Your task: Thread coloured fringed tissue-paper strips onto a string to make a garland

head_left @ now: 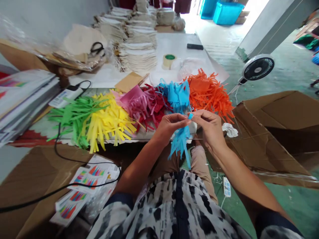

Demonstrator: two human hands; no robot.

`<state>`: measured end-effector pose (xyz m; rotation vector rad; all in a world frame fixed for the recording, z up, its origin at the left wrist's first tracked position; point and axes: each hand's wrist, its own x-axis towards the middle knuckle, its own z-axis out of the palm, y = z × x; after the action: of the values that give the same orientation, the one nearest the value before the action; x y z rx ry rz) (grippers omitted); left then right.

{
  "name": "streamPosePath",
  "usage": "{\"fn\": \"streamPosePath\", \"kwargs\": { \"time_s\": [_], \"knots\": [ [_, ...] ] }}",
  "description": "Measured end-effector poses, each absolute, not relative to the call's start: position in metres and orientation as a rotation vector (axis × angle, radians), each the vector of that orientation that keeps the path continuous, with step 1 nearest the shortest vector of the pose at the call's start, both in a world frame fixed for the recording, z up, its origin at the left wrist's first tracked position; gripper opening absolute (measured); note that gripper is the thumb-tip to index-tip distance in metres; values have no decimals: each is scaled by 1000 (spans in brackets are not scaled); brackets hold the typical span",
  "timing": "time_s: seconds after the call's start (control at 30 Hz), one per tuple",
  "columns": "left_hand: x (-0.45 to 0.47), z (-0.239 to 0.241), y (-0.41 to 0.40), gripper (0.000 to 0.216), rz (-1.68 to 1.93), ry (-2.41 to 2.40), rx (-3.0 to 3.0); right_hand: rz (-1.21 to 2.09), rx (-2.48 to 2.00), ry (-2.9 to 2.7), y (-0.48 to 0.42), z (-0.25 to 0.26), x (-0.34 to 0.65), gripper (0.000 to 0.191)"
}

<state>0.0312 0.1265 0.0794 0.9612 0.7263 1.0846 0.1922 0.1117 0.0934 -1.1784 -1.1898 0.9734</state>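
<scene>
A blue fringed paper tassel (179, 142) hangs down from between my two hands, in front of the table edge. The fingers of my left hand (174, 122) are pinched on its top. From the other side my right hand (205, 123) pinches the same small blue top end (190, 116). Just beyond them lies a pile of blue fringed paper (178, 94). Orange fringe (208, 93) is right of it. To the left are dark red (159, 113), pink (136, 99), yellow (108, 121) and green fringes (74, 116).
Behind the fringes are a tape roll (169, 61), a black phone (195, 46), stacked pale bundles (138, 49) and black-handled scissors (96, 48). A fan (258, 67) and an open cardboard box (271, 132) stand right. A black cable (59, 192) runs at lower left, by printed cards (82, 189).
</scene>
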Motion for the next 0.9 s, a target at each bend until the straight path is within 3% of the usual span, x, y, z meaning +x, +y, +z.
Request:
{"fn": "streamPosePath", "kwargs": {
  "time_s": [0.13, 0.27, 0.47, 0.8, 0.9],
  "knots": [
    [33, 77, 127, 34, 1119, 788, 947, 1026, -1187, -1307, 112, 96, 198, 21],
    [33, 75, 121, 36, 1097, 812, 981, 827, -1204, -1431, 112, 92, 200, 18],
    [40, 52, 120, 33, 1108, 845, 892, 868, -1170, -1316, 119, 67, 200, 12],
    [55, 39, 139, 23, 1200, 953, 1023, 797, -1247, -1372, 137, 46, 219, 17],
    [51, 38, 146, 34, 1193, 933, 970, 793, -1249, -1383, 143, 43, 218, 18]
  ]
}}
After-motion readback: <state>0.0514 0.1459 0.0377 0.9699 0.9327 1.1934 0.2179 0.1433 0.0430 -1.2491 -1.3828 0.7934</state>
